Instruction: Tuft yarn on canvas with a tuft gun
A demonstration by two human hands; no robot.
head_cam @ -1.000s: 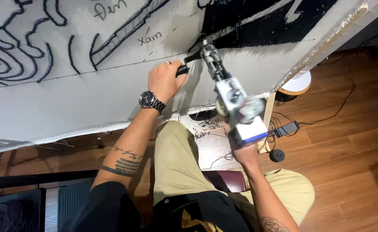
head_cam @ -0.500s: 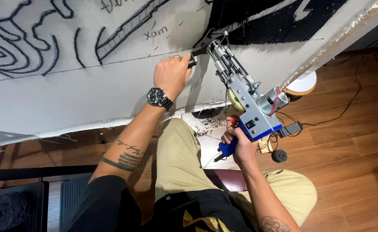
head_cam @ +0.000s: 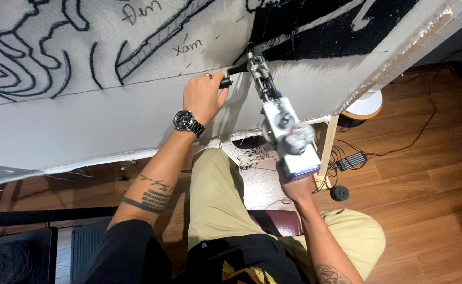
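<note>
Fingers of my left hand (head_cam: 203, 97) are curled shut around the black side handle (head_cam: 227, 82) of the tufting gun (head_cam: 278, 118); a ring sits on one finger and a dark wristwatch (head_cam: 188, 122) on the wrist below; my right hand (head_cam: 296, 185) is under the gun's rear end, at its blue base, and seems closed on the grip there, though the gun's body hides most of those fingers, so I cannot tell for sure; the gun points up and away from me, its nose pressed against the stretched pale cloth (head_cam: 84, 126), right at the lower edge of a black tufted patch (head_cam: 315, 26) near the cloth's upper right corner; black outlines (head_cam: 26, 63) run across the upper left part of the cloth, with some handwritten marks between them and the gun; the cloth's lower edge hangs ragged above my knees; a bare wooden frame bar (head_cam: 404, 55) runs along the cloth's right edge; I sit in khaki trousers (head_cam: 215, 200) on a dark red seat (head_cam: 281, 223); on the wooden floor (head_cam: 430, 210) to my right lie a black power adapter (head_cam: 352, 160) with its cables, a small dark yarn ball (head_cam: 339, 193) and a white round stand (head_cam: 365, 105); black yarn clippings (head_cam: 254, 158) are scattered between my legs.
</note>
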